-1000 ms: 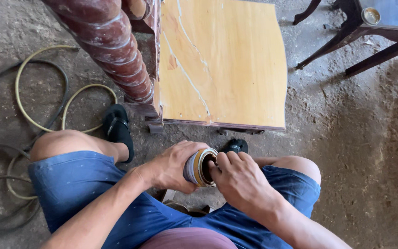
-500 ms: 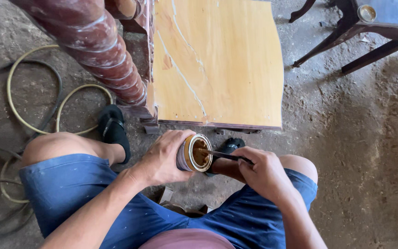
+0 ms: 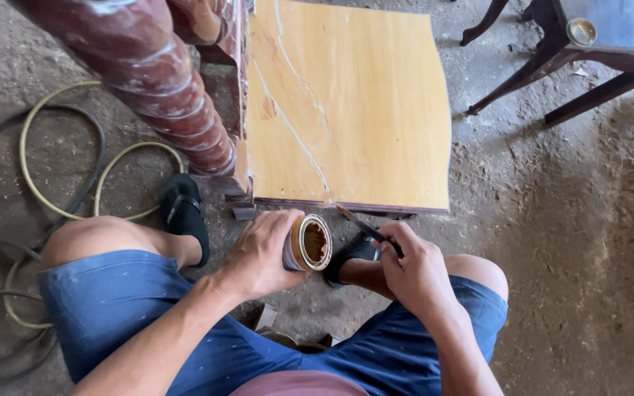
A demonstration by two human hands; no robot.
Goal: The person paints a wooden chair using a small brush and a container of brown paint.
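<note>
My left hand point(image 3: 262, 253) grips a small open tin point(image 3: 308, 243) tilted on its side, its mouth facing right and brown inside. My right hand point(image 3: 412, 262) holds a thin dark brush point(image 3: 357, 224), its tip pointing up-left just outside the tin's rim, near the panel's front edge. Straight ahead lies a light orange wooden panel point(image 3: 361, 110) with pale streaks across it, part of a piece of furniture on the floor. I am squatting in blue shorts, knees to either side of the tin.
A dark red turned wooden post point(image 3: 163, 95) rises at the left of the panel. Coiled hoses point(image 3: 60, 169) lie on the dirt floor at the left. A dark-legged table point(image 3: 596, 51) with a small tin on it stands at the upper right. Black sandals are on my feet.
The brush has come out of the tin, and my right hand has drawn away to the right. The tin now shows its open brown mouth.
</note>
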